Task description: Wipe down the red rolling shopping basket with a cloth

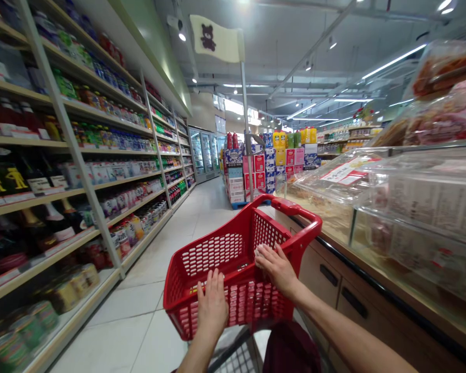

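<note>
A red plastic shopping cart (213, 254) with perforated walls stands right in front of me. Over its near rim lies my left hand (213, 303), flat with the fingers stretched forward and nothing seen in it. My right hand (277, 267) is farther to the right, inside the upper part of the cart. Its fingers are bent over a crumpled white cloth or tissue (259, 250), mostly hidden beneath them. The cart's red handle (291, 207) is at the far right end, apart from both hands. A pole with a cream bear flag (217, 39) rises behind the cart.
Shelves (101, 184) of bottles and cans line the left side. Close on the right is a wooden counter (336, 290) with clear bins and packaged food. Stacked cartons (256, 173) stand ahead, and glass-door coolers (205, 153) are farther back. Tiled floor (134, 305) runs between.
</note>
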Demonstrator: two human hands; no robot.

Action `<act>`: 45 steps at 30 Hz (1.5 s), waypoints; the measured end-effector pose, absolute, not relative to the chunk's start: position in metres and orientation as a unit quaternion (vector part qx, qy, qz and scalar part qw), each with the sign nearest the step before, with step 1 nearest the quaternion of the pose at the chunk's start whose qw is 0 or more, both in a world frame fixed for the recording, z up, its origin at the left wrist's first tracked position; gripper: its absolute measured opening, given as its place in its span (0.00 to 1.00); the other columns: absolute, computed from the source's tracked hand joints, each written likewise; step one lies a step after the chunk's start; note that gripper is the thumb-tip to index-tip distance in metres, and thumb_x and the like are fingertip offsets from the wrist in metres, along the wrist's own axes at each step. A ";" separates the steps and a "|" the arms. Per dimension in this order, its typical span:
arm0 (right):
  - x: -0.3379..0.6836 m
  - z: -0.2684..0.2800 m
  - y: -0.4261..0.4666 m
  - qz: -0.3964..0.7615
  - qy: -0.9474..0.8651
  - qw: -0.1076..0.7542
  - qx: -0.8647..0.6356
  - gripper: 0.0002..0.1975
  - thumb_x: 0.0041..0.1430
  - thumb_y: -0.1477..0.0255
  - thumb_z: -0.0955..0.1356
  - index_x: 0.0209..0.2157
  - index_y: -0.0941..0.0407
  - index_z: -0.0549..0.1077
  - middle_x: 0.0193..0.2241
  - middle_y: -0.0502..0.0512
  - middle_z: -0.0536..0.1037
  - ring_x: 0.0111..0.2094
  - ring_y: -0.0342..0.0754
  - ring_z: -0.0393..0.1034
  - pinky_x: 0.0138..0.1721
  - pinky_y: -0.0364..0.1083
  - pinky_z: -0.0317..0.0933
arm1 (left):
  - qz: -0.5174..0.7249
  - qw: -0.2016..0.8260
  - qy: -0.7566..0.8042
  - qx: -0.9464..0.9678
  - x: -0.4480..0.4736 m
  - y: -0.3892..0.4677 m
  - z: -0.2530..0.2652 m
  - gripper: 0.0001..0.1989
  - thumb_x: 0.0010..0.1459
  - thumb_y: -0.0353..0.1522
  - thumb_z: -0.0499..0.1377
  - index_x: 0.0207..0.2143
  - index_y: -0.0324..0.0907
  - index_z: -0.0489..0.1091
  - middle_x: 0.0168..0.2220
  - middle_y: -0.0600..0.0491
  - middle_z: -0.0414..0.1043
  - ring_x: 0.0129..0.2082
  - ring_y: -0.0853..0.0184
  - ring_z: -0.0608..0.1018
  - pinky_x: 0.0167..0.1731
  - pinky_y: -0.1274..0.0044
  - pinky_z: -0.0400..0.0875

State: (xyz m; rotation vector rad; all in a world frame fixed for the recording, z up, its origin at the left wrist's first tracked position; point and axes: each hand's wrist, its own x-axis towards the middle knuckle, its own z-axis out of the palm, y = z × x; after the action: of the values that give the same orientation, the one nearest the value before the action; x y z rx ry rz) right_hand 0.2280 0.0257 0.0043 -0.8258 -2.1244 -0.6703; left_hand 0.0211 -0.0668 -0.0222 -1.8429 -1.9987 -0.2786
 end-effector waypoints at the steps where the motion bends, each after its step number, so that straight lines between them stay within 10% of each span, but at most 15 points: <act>1: 0.237 0.008 0.028 -0.276 -0.832 0.365 -0.313 0.12 0.59 0.71 0.59 0.40 0.50 0.71 0.49 0.50 0.69 0.52 0.45 0.60 0.56 0.52 0.42 | -0.098 0.196 -0.718 -0.661 0.022 -0.067 -0.021 0.29 0.48 0.30 0.48 0.55 0.38 0.54 0.59 0.49 0.51 0.58 0.60 0.53 0.55 0.60 0.48; 10: 0.359 0.061 0.053 -0.331 -0.711 0.428 -0.448 0.19 0.59 0.77 0.53 0.45 0.66 0.68 0.48 0.75 0.66 0.53 0.56 0.57 0.52 0.60 0.44 | -0.096 0.162 -0.726 -0.662 0.031 -0.068 -0.017 0.30 0.48 0.32 0.48 0.56 0.36 0.52 0.60 0.48 0.48 0.59 0.61 0.51 0.55 0.60 0.46; 16: 0.293 0.033 0.038 -0.316 -0.802 0.354 -0.364 0.20 0.58 0.79 0.54 0.42 0.50 0.70 0.49 0.49 0.69 0.52 0.42 0.59 0.55 0.47 0.46 | -0.083 0.170 -0.728 -0.659 0.027 -0.068 -0.017 0.31 0.47 0.32 0.49 0.56 0.37 0.52 0.59 0.49 0.49 0.59 0.61 0.52 0.55 0.61 0.47; 22: 0.320 0.048 0.044 -0.307 -0.731 0.373 -0.482 0.20 0.57 0.79 0.53 0.48 0.64 0.67 0.51 0.68 0.65 0.53 0.56 0.56 0.53 0.59 0.43 | -0.090 0.202 -0.719 -0.659 0.029 -0.067 -0.022 0.30 0.48 0.32 0.49 0.55 0.37 0.53 0.59 0.48 0.51 0.59 0.59 0.52 0.55 0.60 0.48; 28: 0.270 0.023 0.018 -0.283 -0.809 0.324 -0.401 0.21 0.58 0.80 0.53 0.47 0.52 0.67 0.52 0.51 0.65 0.55 0.45 0.55 0.55 0.50 0.42 | -0.092 0.197 -0.716 -0.663 0.030 -0.070 -0.020 0.30 0.47 0.32 0.49 0.56 0.37 0.52 0.59 0.48 0.50 0.59 0.60 0.52 0.54 0.60 0.49; 45: 0.270 0.026 0.023 -0.274 -0.744 0.374 -0.481 0.19 0.58 0.77 0.54 0.48 0.56 0.67 0.51 0.59 0.66 0.54 0.51 0.55 0.54 0.56 0.40 | -0.100 0.181 -0.712 -0.671 0.034 -0.076 -0.018 0.33 0.48 0.31 0.48 0.58 0.40 0.45 0.61 0.51 0.44 0.60 0.61 0.49 0.54 0.60 0.48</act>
State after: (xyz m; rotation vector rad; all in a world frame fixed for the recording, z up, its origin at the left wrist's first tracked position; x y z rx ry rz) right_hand 0.2697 0.0226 0.0265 -1.2312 -1.9064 -0.7013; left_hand 0.0339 -0.0764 -0.0177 -1.8961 -2.0094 -0.2831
